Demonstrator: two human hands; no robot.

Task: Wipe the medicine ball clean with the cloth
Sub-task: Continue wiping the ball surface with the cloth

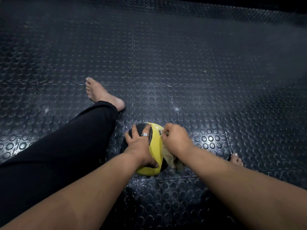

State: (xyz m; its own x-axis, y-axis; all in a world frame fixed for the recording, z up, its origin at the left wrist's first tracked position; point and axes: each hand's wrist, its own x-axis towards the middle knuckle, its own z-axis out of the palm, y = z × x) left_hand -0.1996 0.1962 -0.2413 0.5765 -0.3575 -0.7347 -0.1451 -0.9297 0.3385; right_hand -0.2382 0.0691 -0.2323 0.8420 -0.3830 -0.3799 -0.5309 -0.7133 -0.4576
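Observation:
A yellow and black medicine ball [155, 147] sits on the dark studded floor just in front of me. My left hand [140, 145], a ring on one finger, lies spread over the ball's left side with straight fingers and the thumb low on the yellow part. My right hand [175, 140] is curled around a crumpled pale cloth [172, 159] and presses it against the ball's right side. Most of the cloth is hidden under that hand; its loose end hangs out below the wrist.
The floor is black rubber matting [182, 72] with round studs and pale dusty smears near the ball. My left leg in black trousers [66, 146] stretches out to the left, bare foot [99, 93] beyond it. Toes of my other foot [235, 159] show at right.

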